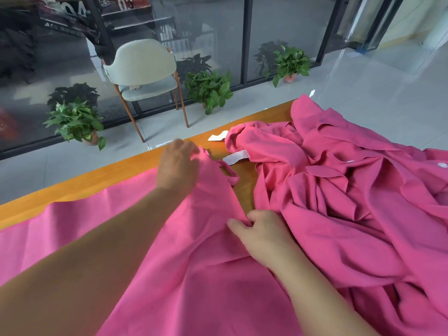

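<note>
Pink woven cloth is lying across the left of the orange wooden table, its left part already flat. The left hand is gripping its far corner and the right hand is pinching its right edge. That side is looking creased, so straightening is probably remaining. The crumpled pink heap at right is hard to read.

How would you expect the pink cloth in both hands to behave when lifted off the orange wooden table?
Probably floppy: the pink cloth creases where the left hand and right hand grip it. Likely light, looking thin; may slide on the glossy table.
</note>
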Available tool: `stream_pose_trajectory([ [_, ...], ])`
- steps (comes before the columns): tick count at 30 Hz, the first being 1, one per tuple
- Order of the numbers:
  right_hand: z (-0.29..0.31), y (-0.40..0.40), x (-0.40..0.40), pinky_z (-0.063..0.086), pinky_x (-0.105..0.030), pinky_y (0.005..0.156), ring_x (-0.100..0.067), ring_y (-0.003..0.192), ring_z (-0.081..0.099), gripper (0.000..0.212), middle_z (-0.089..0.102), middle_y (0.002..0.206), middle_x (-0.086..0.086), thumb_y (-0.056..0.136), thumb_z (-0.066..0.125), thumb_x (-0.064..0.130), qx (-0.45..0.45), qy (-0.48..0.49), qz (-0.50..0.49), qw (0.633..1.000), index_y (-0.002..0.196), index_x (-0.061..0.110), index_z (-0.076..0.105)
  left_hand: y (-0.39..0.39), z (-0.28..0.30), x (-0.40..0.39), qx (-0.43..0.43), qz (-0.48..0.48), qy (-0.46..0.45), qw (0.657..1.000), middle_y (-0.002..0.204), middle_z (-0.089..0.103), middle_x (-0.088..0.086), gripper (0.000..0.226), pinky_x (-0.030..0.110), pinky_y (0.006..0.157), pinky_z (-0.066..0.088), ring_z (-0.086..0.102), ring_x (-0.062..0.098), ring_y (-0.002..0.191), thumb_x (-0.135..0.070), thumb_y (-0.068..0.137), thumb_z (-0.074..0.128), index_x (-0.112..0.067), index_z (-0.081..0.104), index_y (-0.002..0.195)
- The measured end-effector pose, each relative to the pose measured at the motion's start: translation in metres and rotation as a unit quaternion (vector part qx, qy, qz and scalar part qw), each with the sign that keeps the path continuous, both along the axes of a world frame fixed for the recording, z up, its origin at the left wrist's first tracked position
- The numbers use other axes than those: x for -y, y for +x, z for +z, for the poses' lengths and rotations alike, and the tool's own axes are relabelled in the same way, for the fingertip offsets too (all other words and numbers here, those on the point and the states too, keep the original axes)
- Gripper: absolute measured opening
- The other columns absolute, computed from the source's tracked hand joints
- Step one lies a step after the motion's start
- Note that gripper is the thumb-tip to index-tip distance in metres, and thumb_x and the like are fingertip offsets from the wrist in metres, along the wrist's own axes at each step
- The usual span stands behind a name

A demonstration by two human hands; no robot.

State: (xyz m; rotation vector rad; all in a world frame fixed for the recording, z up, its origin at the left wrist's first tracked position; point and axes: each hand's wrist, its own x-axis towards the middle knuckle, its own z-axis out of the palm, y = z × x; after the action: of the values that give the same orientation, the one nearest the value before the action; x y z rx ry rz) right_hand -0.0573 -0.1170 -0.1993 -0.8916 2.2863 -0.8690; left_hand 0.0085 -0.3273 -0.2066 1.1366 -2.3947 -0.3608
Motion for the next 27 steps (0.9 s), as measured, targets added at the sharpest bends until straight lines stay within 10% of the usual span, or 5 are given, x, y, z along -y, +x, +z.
stream_pose_trajectory([
  [7,0.012,-0.021,-0.025,0.056,-0.035,0.078,-0.016,0.076,0.066,0.046,0.071,0.082,-0.001,0.071,0.083,0.039,0.196,0.023,0.109,0.974,0.092,0.001,0.069,0.032,-0.036,-0.03,0.096,-0.135,0.04,0.985,0.129,0.056,0.008,0.049,0.044,0.104,0.038,0.05,0.032,0.118,-0.043,0.095,0.037,-0.016,0.063,0.127],
  [11,0.016,-0.01,-0.038,0.052,-0.059,0.091,-0.035,0.1,0.069,0.071,0.069,0.108,-0.024,0.066,0.072,0.06,0.235,-0.056,0.079,0.967,0.101,-0.002,0.063,0.038,-0.035,-0.043,0.179,-0.135,0.043,0.974,0.157,0.028,-0.002,0.09,0.04,0.121,0.011,0.017,0.022,0.147,-0.073,0.08,0.008,-0.025,0.036,0.15],
  [15,0.02,-0.007,-0.058,0.051,-0.035,0.076,-0.011,0.078,0.064,0.041,0.069,0.08,0.007,0.075,0.079,0.048,0.224,-0.001,0.123,0.967,0.085,0.011,0.065,0.04,-0.033,-0.049,0.228,-0.136,0.04,0.963,0.164,0.006,-0.007,0.099,0.038,0.122,-0.002,-0.001,0.016,0.15,-0.082,0.073,-0.001,-0.029,0.014,0.155],
  [21,0.016,-0.013,-0.087,0.035,-0.029,0.053,-0.022,0.057,0.045,0.041,0.048,0.063,-0.001,0.083,0.074,0.047,0.141,0.187,0.081,0.969,0.068,0.016,0.053,0.041,-0.032,-0.051,0.246,-0.139,0.039,0.958,0.164,0.001,-0.008,0.103,0.038,0.122,-0.003,-0.004,0.015,0.15,-0.087,0.07,-0.004,-0.031,0.009,0.156],
  [27,0.013,-0.003,-0.103,0.056,-0.031,0.078,-0.013,0.083,0.067,0.063,0.075,0.094,0.001,0.067,0.07,0.068,0.221,0.079,0.053,0.971,0.101,0.014,0.07,0.037,-0.024,-0.055,0.276,-0.131,0.054,0.951,0.164,-0.001,-0.006,0.091,0.04,0.122,-0.003,-0.005,0.019,0.15,-0.084,0.083,0.013,-0.03,0.009,0.156],
])
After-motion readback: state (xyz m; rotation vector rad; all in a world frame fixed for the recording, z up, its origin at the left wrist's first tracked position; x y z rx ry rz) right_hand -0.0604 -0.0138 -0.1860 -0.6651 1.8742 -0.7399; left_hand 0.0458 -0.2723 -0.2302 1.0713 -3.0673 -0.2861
